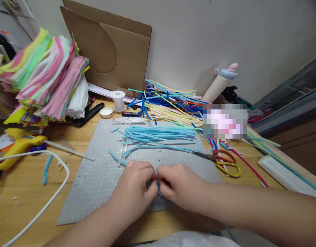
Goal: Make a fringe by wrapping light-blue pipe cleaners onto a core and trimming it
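My left hand (137, 181) and my right hand (181, 185) meet over the front of a grey cutting mat (88, 185). Both are closed, with fingertips pinched together around a light blue pipe cleaner (117, 158). One end of it sticks out to the left beyond my left knuckles; a short blue bit shows below the fingertips. How it is bent between the fingers is hidden. Just beyond my hands lies a loose bundle of light blue pipe cleaners (160, 134). Scissors (226, 163) with orange and yellow handles lie to the right, blades pointing at the bundle.
A yellow glue gun (16, 147) with a white cable (62, 181) occupies the left side. Bundles of coloured pipe cleaners (50, 75) rise behind it. A cardboard sheet (129, 51), white spool (118, 99), mixed pipe cleaners (173, 99) and a bottle (218, 84) stand at the back.
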A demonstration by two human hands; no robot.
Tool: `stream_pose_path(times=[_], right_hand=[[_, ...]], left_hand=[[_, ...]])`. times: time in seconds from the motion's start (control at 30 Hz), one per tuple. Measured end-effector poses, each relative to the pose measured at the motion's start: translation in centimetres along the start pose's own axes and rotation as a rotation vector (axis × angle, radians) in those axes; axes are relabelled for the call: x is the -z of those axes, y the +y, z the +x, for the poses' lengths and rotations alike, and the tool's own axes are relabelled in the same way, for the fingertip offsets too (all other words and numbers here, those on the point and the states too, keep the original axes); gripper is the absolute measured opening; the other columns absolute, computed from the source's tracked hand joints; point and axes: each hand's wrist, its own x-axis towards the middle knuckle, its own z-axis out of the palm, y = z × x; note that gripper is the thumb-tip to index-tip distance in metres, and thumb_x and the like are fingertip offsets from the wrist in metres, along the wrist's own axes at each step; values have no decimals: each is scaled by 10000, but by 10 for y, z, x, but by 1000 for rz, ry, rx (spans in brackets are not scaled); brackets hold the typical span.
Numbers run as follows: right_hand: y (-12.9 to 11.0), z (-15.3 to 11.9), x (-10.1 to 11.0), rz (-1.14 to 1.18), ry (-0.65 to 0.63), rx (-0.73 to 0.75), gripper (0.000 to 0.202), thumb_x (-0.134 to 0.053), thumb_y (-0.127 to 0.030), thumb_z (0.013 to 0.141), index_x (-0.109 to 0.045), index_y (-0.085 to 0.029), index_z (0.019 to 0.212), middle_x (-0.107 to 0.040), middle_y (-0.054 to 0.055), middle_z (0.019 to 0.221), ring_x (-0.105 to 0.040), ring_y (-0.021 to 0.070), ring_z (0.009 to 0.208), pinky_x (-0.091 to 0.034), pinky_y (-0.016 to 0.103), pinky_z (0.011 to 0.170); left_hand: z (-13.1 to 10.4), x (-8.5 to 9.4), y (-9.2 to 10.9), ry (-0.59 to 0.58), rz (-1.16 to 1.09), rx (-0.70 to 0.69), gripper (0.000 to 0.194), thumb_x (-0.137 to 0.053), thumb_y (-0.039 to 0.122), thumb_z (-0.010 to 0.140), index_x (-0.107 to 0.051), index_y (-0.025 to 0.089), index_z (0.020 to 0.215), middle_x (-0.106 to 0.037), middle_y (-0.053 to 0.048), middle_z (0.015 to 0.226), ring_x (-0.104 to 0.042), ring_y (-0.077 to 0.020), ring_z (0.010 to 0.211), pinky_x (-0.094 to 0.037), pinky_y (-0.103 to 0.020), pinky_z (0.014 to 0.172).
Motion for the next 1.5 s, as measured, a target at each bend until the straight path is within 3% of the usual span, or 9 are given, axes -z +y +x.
stream_pose_path(times=[0.07, 0.13, 0.2, 0.3, 0.43, 0.57, 0.77, 1.1, 1.5], right_hand=[[2, -6, -1, -222, -16, 200, 60, -463, -132, 744, -513, -165, 752, -588, 52, 712, -497, 142, 602, -292, 256, 529], [2, -7, 0, -181, -36, 155, 73, -439, -152, 781, -510, -166, 793, -595, 61, 720, -519, 145, 597, -305, 253, 524], [1, -4, 2, 139, -110, -117, 84, -405, -210, 820, -483, -181, 811, -547, 7, 600, -509, 125, 493, -310, 225, 466], [0, 5, 8, 817, -354, -562, 161, -339, -258, 839, -479, -186, 807, -457, -57, 481, -418, 86, 316, -272, 186, 349], [3, 9, 14, 1288, -558, -816, 221, -333, -246, 824, -505, -162, 713, -451, -55, 443, -385, 62, 262, -233, 156, 287], [3, 6, 12, 1327, -509, -799, 232, -383, -208, 797, -463, -141, 590, -436, -53, 433, -365, 39, 256, -214, 138, 269], [1, 5, 10, 1245, -389, -653, 131, -454, -149, 753, -459, -157, 622, -441, -68, 464, -306, 23, 259, -176, 125, 268], [4, 7, 11, 1264, -420, -692, 155, -443, -138, 740, -421, -161, 588, -412, -76, 436, -279, 23, 256, -176, 127, 267], [11, 7, 10, 1339, -518, -781, 120, -423, -183, 768, -493, -146, 677, -405, -73, 448, -298, 26, 275, -184, 141, 298]], left_hand=[[1, 1, -1, -9, -47, 38, 115, -564, 90, 696, -546, 177, 622, -582, 23, 659, -537, -148, 705, -345, -315, 726], [1, 2, -2, -6, -58, 47, 114, -566, 97, 699, -546, 178, 622, -590, 22, 672, -541, -151, 719, -342, -318, 735], [0, 2, -3, -1, -39, 34, 110, -561, 106, 712, -556, 180, 631, -596, 16, 690, -542, -161, 740, -336, -327, 741], [-2, 1, -2, 12, -17, -6, 108, -555, 124, 738, -579, 185, 652, -598, 10, 697, -539, -166, 741, -333, -335, 732], [-4, -2, -1, 33, 0, -58, 109, -549, 129, 750, -592, 190, 670, -597, 8, 700, -535, -162, 725, -331, -336, 720], [-4, -2, -1, 39, 20, -81, 104, -547, 116, 741, -594, 186, 680, -593, 4, 699, -536, -163, 720, -332, -337, 710], [-4, -3, -1, 36, 30, -72, 111, -541, 108, 737, -586, 185, 672, -589, 2, 702, -533, -167, 728, -334, -340, 711], [-4, 4, 3, 3, 44, -122, 110, -518, 140, 782, -601, 204, 815, -597, -5, 801, -518, -184, 816, -324, -360, 760], [-3, 5, 3, -104, 131, -189, 118, -453, 139, 818, -550, 189, 773, -572, -16, 779, -494, -183, 793, -309, -357, 740]])
